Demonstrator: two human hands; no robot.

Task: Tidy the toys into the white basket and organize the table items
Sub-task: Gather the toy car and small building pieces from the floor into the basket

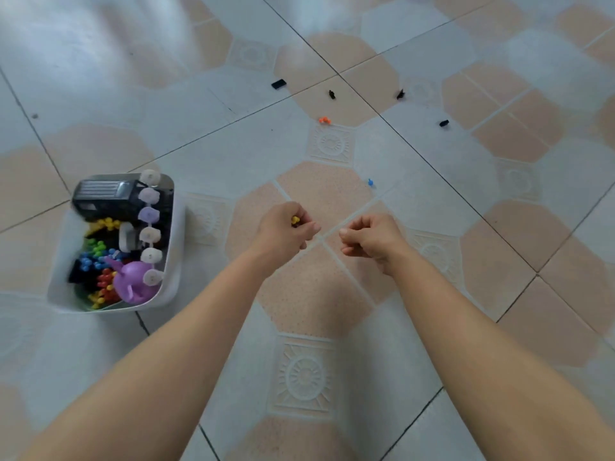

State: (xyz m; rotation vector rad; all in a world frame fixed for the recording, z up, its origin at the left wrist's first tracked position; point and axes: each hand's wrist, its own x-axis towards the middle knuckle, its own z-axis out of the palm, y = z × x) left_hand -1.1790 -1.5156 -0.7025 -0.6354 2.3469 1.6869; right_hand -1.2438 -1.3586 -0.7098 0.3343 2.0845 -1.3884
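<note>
The white basket (174, 247) stands on the tiled floor at the left, filled with a black toy car (106, 197), a purple toy (133, 281), pale round pieces and several coloured pegs. My left hand (286, 232) is curled shut on a small yellow peg (295, 220), to the right of the basket. Beside it, my right hand (369, 239) is a closed fist; whether it holds anything is hidden. Loose on the floor farther away lie a blue peg (371, 182), an orange peg (324, 120) and several small black pieces (279, 84).
The floor is glossy tile in white and peach with dark grout lines. More black bits lie at the far right (443, 123) and near the grout crossing (400, 94).
</note>
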